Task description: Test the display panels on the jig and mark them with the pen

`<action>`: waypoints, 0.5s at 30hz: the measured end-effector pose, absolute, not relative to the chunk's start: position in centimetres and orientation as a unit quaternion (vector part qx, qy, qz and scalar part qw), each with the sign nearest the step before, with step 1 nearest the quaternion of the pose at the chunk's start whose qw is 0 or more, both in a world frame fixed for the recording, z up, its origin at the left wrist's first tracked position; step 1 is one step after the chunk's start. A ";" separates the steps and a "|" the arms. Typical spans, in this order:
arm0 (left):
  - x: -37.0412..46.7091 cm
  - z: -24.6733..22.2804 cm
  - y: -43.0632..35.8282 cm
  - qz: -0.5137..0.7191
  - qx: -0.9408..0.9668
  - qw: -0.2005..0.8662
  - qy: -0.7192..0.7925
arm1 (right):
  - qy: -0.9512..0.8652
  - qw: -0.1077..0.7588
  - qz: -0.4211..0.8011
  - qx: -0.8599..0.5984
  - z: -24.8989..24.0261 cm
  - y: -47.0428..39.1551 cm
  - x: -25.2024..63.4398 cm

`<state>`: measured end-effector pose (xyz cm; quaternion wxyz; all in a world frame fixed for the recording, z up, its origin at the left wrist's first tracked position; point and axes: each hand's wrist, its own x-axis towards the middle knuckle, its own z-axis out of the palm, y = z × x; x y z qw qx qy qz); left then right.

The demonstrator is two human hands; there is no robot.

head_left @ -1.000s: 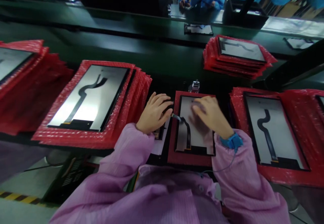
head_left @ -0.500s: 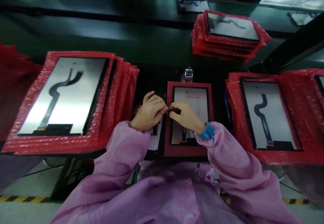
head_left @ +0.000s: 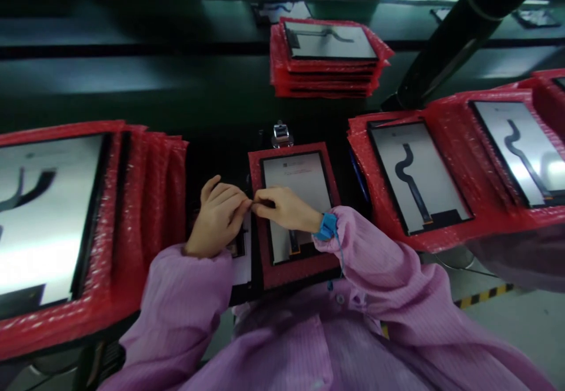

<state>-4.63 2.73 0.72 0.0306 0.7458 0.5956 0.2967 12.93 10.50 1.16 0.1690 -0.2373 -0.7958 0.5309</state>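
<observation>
My left hand (head_left: 220,214) and my right hand (head_left: 289,208) meet fingertip to fingertip at the left edge of a red mat (head_left: 259,249). Both are closed in a pinch on something small and dark that I cannot make out. On the mat lies a display panel (head_left: 304,178) with a silvery back and a black border. The lower end of its flex cable (head_left: 294,241) shows below my right hand; the rest is hidden under that hand. A blue wrist strap (head_left: 326,226) is round my right wrist.
Panels with flex cables lie on red bubble-wrap stacks: a left stack (head_left: 115,249), a right stack (head_left: 366,143) and a back stack (head_left: 326,79). A metal counter (head_left: 281,135) stands behind the mat. A thick dark pole (head_left: 441,55) slants at back right.
The camera view has turned to the right, so the stacks and the mat appear further left. My hands stay pinched together at the mat's left edge.
</observation>
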 end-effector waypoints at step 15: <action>3.4 0.8 -3.6 0.393 0.626 -0.097 0.666 | -0.799 0.232 0.164 -0.531 0.9 18.2 18.5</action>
